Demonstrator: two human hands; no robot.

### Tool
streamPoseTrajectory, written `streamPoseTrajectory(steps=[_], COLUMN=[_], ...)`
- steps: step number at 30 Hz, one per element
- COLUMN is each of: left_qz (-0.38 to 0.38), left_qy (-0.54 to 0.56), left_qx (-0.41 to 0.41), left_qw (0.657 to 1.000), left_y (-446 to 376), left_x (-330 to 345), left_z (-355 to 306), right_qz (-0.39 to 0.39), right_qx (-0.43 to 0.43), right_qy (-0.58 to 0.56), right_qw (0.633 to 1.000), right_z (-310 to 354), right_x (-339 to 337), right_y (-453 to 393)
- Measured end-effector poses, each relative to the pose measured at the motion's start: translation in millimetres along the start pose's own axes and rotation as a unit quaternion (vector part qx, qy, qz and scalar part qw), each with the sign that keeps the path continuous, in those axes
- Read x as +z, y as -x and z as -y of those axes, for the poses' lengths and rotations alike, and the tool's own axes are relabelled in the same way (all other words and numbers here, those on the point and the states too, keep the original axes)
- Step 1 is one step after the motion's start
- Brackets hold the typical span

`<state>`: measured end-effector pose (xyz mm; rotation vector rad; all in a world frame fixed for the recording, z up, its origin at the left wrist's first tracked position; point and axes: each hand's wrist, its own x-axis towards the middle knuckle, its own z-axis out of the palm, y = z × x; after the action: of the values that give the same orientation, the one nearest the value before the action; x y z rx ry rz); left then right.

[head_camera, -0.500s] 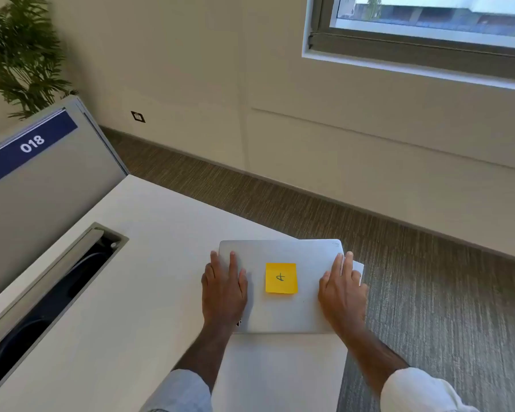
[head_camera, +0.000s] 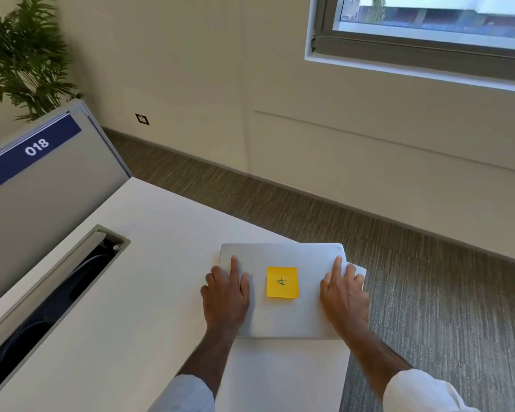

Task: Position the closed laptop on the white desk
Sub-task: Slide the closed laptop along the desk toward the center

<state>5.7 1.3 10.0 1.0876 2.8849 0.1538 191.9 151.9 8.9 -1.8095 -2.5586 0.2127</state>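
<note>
Laptop (head_camera: 283, 316) flat on worktop (head_camera: 149, 292), near its 3 o'clock edge
Long axis 9-to-3; left hand (head_camera: 226, 295) and right hand (head_camera: 344, 295) press lid ends, fingers (head_camera: 235, 264) spread flat, clamping nothing

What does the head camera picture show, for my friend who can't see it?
Two hands, left hand and right hand, rest flat on a closed silver laptop near the white desk corner. A yellow sticky note sits between them.
</note>
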Motion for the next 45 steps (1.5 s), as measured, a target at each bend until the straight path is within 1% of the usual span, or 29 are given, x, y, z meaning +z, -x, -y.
streamPoseTrajectory(steps=[3, 6, 9, 14, 18, 25, 34, 45], left_qz=[0.011, 0.026, 0.04, 0.046, 0.039, 0.055, 0.038, 0.027], left_qy=[0.016, 0.041, 0.073, 0.164, 0.212, 0.307, 0.332, 0.324], left_qx=[-0.024, -0.066, -0.092, -0.099, -0.094, -0.112, -0.126, -0.114], left_qw=[1.0, 0.997, 0.992, 0.98, 0.972, 0.944, 0.934, 0.939], left_y=[1, -2, -6, -10, -12, -9, 6, 14], left_x=[0, -2, -2, 2, 4, 6, 0, -16], left_z=[-5, -11, -13, 0, 5, 10, 12, 15], right_qz=[0.001, 0.004, 0.006, -0.011, -0.017, -0.021, -0.012, -0.004], right_qx=[0.0, 0.006, 0.018, 0.018, 0.021, 0.021, 0.007, -0.001], right_qy=[0.0, 0.001, -0.023, -0.063, -0.102, -0.143, -0.191, -0.171], right_qw=[1.0, 1.0, 1.0, 0.998, 0.994, 0.989, 0.982, 0.985], right_z=[0, 1, 3, 2, -2, -2, -6, -3], right_x=[0, 1, 2, 3, 5, 3, -4, -20], right_y=[0, -2, -4, -5, -7, 0, 3, 11])
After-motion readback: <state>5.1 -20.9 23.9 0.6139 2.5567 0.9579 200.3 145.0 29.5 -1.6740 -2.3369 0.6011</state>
